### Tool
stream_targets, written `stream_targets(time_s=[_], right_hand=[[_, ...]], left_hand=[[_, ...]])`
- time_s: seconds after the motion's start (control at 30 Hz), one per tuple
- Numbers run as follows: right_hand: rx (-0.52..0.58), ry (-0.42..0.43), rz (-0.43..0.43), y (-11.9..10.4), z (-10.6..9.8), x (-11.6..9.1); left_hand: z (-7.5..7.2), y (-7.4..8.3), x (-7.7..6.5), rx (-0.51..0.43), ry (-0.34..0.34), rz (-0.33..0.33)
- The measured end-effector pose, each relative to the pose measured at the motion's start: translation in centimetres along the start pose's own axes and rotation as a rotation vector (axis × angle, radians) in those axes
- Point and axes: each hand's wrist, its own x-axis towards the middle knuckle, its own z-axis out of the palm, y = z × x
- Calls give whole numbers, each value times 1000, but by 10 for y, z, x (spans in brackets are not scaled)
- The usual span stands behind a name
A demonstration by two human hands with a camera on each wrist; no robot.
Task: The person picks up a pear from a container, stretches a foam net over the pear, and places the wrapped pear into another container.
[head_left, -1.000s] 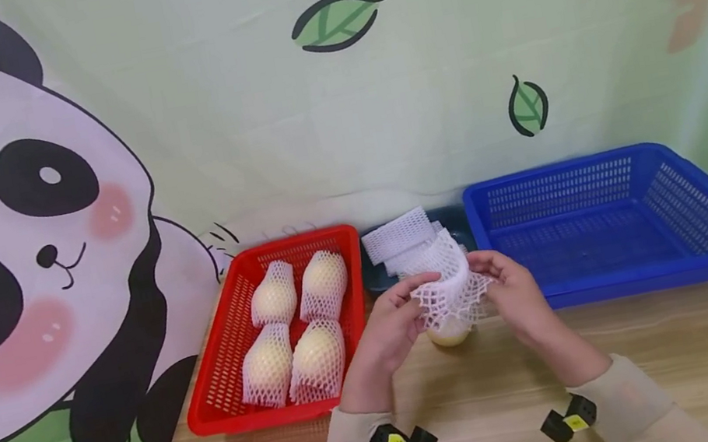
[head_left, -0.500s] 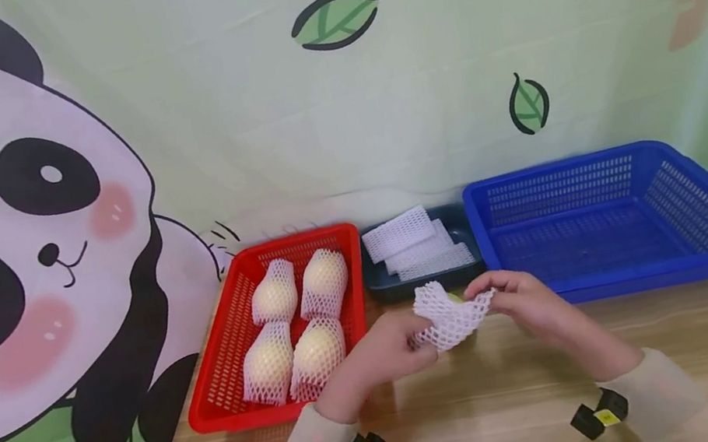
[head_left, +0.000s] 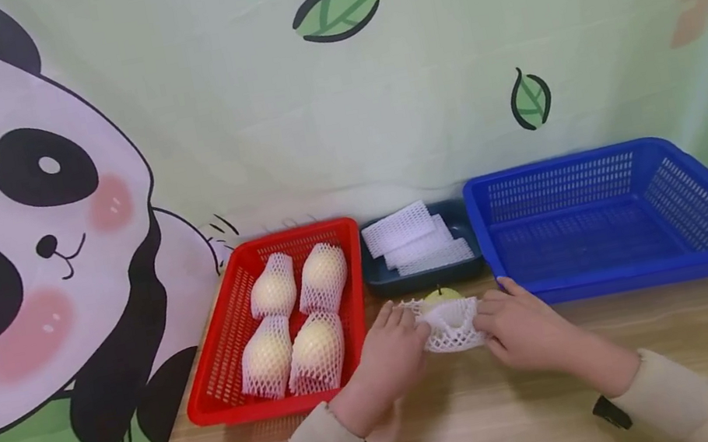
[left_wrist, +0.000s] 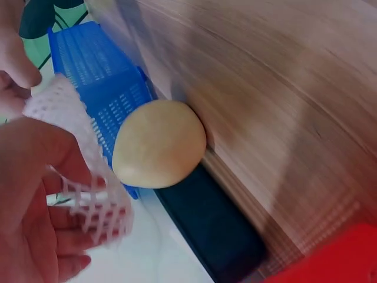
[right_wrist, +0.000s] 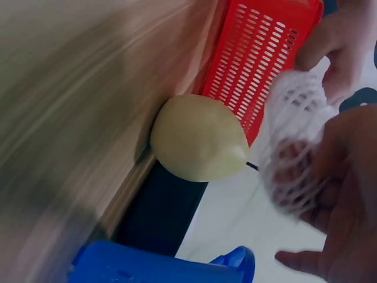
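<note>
In the head view, a yellow-green pear (head_left: pixel 441 295) stands on the table, its stem up, with a white foam net sleeve (head_left: pixel 456 333) in front of its lower part. My left hand (head_left: pixel 396 346) pinches the sleeve's left side, and my right hand (head_left: pixel 527 323) grips the right side. Between them the mesh is bunched and spread. The left wrist view shows the bare pear (left_wrist: pixel 159 144) beyond the sleeve (left_wrist: pixel 88 135), with fingers inside the mesh. From the right wrist, the sleeve (right_wrist: pixel 297 141) appears apart from the pear (right_wrist: pixel 197 138).
On the left, a red basket (head_left: pixel 213 388) holds several pears in foam nets (head_left: pixel 315 350). Behind the pear is a small dark teal tray (head_left: pixel 379 280) with flat foam nets (head_left: pixel 398 231). A blue basket (head_left: pixel 585 243) stands at the right, near the printed backdrop.
The foam net has come down from high in front of the tray and is now bunched low. The pear's top and stem have come into view. Both hands have kept hold of the net.
</note>
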Motion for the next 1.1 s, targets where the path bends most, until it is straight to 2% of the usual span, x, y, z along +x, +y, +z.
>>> stream_targets(time_s=[0.13,0.27,0.43,0.57,0.83,1.0,1.1], right_hand=[[-139,-7,54,-5,0,7],[-137,23,128,-10,1,17],[-41,21,246,-15,10,28],[59,18,313,-20,23,29],[177,35,356,-23,37,26],[206,7,364,-17,43,22],[219,-17,361,-12,47,21]], left_hand=[[4,4,4,56,134,-109],[7,4,16,61,227,-207],[15,4,32,14,217,-273],[22,10,39,-58,203,-332],[26,26,40,-218,208,-501],[32,36,39,-367,220,-627],[38,40,38,-418,202,-667]])
